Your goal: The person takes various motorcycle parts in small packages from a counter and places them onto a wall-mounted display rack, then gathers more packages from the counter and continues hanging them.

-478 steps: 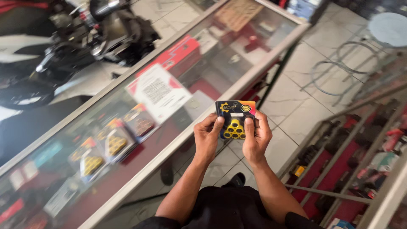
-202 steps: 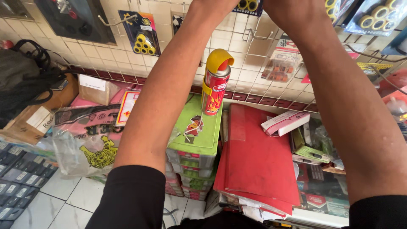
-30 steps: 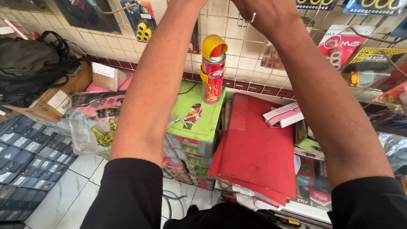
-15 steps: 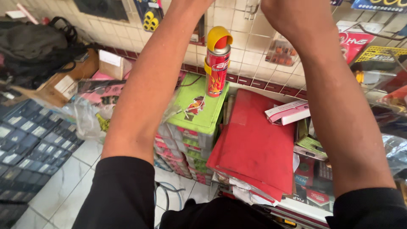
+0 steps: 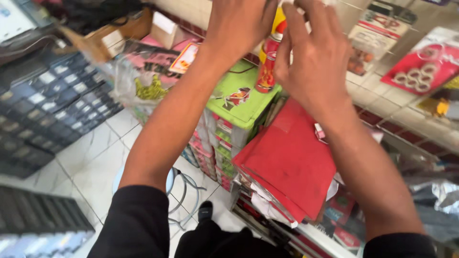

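Here the left hand point(image 5: 239, 24) and right hand point(image 5: 313, 55) are meeting, raised before the can point(image 5: 267, 64), fingers bent; whether they are gripping anything cannot be told. The can is standing upright on stacked green boxes point(image 5: 244, 98), red folders point(image 5: 291, 162) leaning beside.

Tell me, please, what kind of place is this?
Probably a small parts or hardware shop: carded packs of rings hang on a wall grid, green boxes are stacked, and drawer cabinets stand left.

spray can point(image 5: 267, 62) just behind hands, green box stack point(image 5: 241, 98) below
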